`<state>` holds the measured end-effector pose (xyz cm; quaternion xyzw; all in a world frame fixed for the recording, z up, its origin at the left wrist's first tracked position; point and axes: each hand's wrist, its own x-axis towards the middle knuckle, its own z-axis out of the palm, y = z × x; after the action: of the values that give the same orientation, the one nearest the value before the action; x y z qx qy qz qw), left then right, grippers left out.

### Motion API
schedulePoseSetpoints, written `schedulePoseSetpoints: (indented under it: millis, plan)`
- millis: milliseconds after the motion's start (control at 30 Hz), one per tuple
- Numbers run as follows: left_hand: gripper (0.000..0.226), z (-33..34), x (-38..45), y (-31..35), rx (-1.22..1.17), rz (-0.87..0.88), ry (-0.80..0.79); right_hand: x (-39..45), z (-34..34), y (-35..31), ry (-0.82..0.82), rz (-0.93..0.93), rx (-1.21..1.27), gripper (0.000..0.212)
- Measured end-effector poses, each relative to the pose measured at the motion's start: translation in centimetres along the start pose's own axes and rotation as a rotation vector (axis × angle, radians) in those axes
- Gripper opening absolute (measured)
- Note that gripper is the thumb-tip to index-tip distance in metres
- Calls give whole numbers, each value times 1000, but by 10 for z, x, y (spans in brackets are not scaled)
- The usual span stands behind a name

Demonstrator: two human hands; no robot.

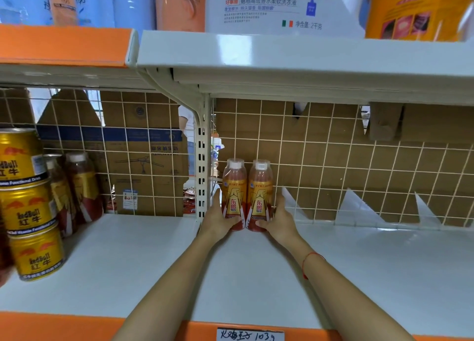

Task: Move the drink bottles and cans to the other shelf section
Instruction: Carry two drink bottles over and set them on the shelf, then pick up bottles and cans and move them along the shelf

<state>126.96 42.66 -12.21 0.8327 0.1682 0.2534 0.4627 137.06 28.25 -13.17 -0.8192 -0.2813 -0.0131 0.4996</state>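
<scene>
Two orange drink bottles with white caps stand upright side by side at the back left corner of the right shelf section. My left hand (pixel 218 219) grips the left bottle (pixel 234 187) low on its body. The right bottle (pixel 259 189) is held the same way by my right hand (pixel 278 216). In the left section, a stack of three gold cans (pixel 29 207) stands at the far left, with two more bottles (pixel 83 184) behind it against the wire grid.
A white upright post (pixel 202 161) divides the two sections. The white shelf board (pixel 359 263) stretches right of the bottles. A wire grid back (pixel 346 166) has cardboard boxes behind it. Detergent jugs (pixel 269 4) stand on the shelf above. A price label (pixel 250 335) sits on the orange front edge.
</scene>
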Motion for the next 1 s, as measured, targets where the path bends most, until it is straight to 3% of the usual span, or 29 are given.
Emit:
schedulePoseSetpoints:
  millis: [133, 367, 500, 767, 1000]
  plan:
    - [90, -5, -15, 10, -24, -16, 16, -18, -10, -15, -2, -3, -55, 81]
    - [76, -26, -72, 54, -33, 67, 58, -64, -30, -60, 17, -1, -84, 47]
    - [66, -51, -109, 76, -25, 6, 128, -101, -42, -87, -9, -34, -70, 40]
    - [71, -116, -169, 80, 104, -104, 217, -147, -37, -138, -110, -94, -147, 65]
    - [66, -187, -219, 72, 157, -145, 340, -181, 4, -195, -194, -187, -136, 66]
